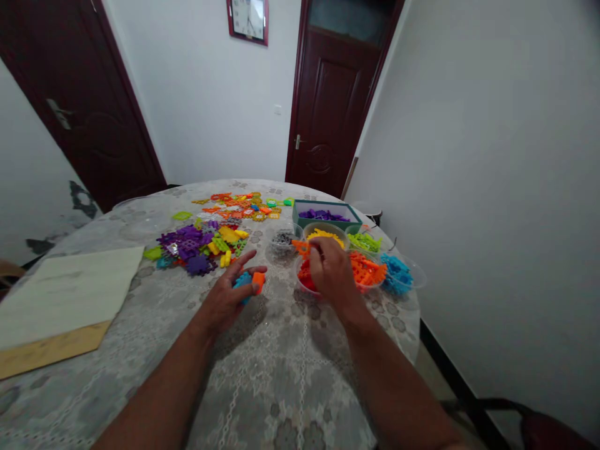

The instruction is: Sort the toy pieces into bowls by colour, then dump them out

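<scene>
My left hand (227, 297) is closed around a blue toy building piece (242, 280) with an orange piece (258, 282) at its fingertips; whether the two are joined I cannot tell. Over the bowls, my right hand (332, 267) pinches an orange toy building piece (301, 249). Beneath that hand are a bowl of red pieces (305, 279) and a bowl of orange pieces (368, 270), both partly covered by it. Just behind stand a bowl of yellow pieces (325, 235) and a bowl of grey pieces (284, 239).
Blue pieces (397, 275) and light green pieces (364, 242) fill bowls on the right. A green box (300, 215) holds purple pieces. Mixed piles of purple pieces (187, 244) and orange pieces (229, 203) lie left and behind. A pale sheet (70, 287) covers the table's left side.
</scene>
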The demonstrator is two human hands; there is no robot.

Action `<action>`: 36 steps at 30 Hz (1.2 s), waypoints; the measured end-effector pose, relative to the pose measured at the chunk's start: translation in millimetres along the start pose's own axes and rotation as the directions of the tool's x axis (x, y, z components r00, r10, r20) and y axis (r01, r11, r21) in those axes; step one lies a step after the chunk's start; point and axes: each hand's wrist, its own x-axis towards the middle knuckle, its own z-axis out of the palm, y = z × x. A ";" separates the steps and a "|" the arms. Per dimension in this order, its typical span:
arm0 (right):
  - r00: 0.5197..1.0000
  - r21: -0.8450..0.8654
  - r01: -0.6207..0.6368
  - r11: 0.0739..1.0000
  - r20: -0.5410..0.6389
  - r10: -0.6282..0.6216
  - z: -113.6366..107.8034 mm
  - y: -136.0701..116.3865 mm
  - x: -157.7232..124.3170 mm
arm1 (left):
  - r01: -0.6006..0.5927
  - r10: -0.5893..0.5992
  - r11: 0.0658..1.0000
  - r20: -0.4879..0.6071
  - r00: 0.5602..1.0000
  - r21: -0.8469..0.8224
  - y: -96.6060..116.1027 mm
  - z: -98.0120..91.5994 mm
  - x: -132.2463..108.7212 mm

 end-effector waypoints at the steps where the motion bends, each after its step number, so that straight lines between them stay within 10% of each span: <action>1: 0.999 -0.082 -0.012 0.997 -0.040 0.008 -14.2 11.1 6.8 | 0.001 -0.001 1.000 -0.006 1.000 0.002 0.3 -0.2 0.3; 9: 0.946 -0.367 -0.323 0.872 -0.111 0.304 -78.5 84.9 21.1 | 0.000 0.001 0.999 -0.016 1.000 0.050 -4.7 2.0 2.4; 19: 0.922 -0.512 -0.297 0.806 0.064 0.381 -64.6 99.9 17.7 | -0.007 0.009 0.995 -0.016 1.000 0.098 -1.2 4.5 0.3; 36: 0.966 -0.362 -0.256 0.896 -0.125 0.226 -37.9 105.1 21.6 | -0.027 0.027 0.992 0.005 1.000 0.123 -8.6 4.2 2.3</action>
